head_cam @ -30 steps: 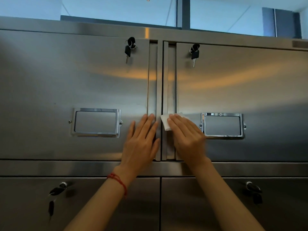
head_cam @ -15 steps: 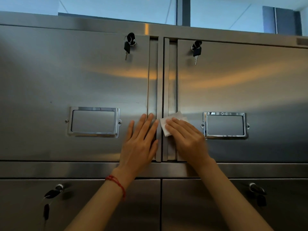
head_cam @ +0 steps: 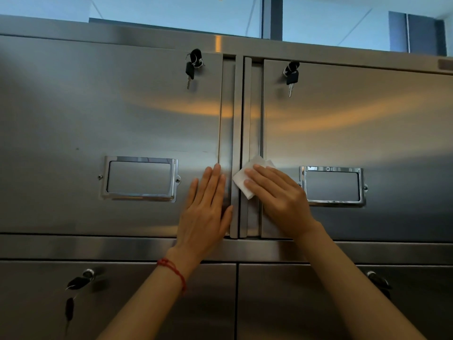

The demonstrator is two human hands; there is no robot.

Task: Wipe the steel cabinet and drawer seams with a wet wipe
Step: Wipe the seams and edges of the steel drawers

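Right hand [head_cam: 279, 197] flat on the wet wipe [head_cam: 245, 180], fingers straight and together, pressing it against the steel cabinet [head_cam: 98, 114] at the central vertical seam [head_cam: 241, 133] between the two upper doors. Not a grasp, just palm-down pressure; fingertips angled up-left, forearm running in from lower right. The wipe is a folded white square, its left corner overlapping the seam strip and its upper edge poking out past the fingers. Left hand [head_cam: 208, 212] is also flat and relaxed, fingers extended upward and slightly spread, resting on the left door just beside the seam, holding nothing. Red string bracelet [head_cam: 175, 272] on the left wrist. Framed label holders sit either side: left one [head_cam: 141, 179], right one [head_cam: 333, 186], the latter near the right hand's knuckles. Keys hang in both upper locks: left [head_cam: 192, 66], right [head_cam: 291, 76].
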